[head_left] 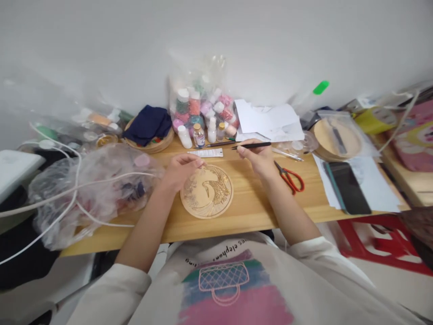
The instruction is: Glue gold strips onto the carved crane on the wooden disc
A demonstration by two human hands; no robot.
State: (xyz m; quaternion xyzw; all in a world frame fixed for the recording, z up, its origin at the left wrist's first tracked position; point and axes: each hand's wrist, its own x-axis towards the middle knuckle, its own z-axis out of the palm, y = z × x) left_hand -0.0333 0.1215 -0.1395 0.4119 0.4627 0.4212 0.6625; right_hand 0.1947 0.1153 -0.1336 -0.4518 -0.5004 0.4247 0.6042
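Note:
A round wooden disc with an engraved bird and feather pattern lies flat near the table's front edge. Over its upper left rim is my left hand, fingers curled and tips pressed together; anything small between them is too hard to make out. To the upper right of the disc, my right hand grips a slim black pen-like tool, its tip pointing left and raised above the table. A white tube and a thin dark brush lie just behind the disc.
Red-handled scissors lie right of my right forearm, with a phone on papers beyond. Small bottles and a bag of jars stand behind. White cables cross a crumpled plastic bag at left.

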